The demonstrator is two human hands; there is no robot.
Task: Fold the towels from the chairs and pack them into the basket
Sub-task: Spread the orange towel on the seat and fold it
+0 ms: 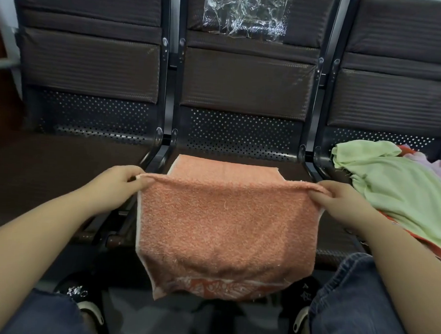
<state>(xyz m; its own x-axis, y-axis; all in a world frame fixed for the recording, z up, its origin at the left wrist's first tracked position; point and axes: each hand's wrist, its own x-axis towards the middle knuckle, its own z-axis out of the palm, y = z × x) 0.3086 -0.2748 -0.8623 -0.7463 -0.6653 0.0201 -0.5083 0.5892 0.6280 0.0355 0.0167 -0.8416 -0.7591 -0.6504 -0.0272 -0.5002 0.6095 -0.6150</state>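
An orange towel [226, 228] is stretched between my two hands above the front of the middle chair seat [240, 150]. My left hand [116, 187] pinches its left end at the raised fold. My right hand [340, 201] pinches the right end. The near part of the towel hangs down over the seat's front edge toward my knees; the far part lies flat on the seat. A light green towel [392, 191] lies crumpled on the right chair seat. No basket is in view.
Three dark padded chairs stand in a row with black metal frames between them. A clear plastic sheet [245, 12] is on the middle backrest. Pink and red cloth [436, 165] pokes out beyond the green towel. The left chair seat [60, 173] holds nothing. My knees in jeans are below.
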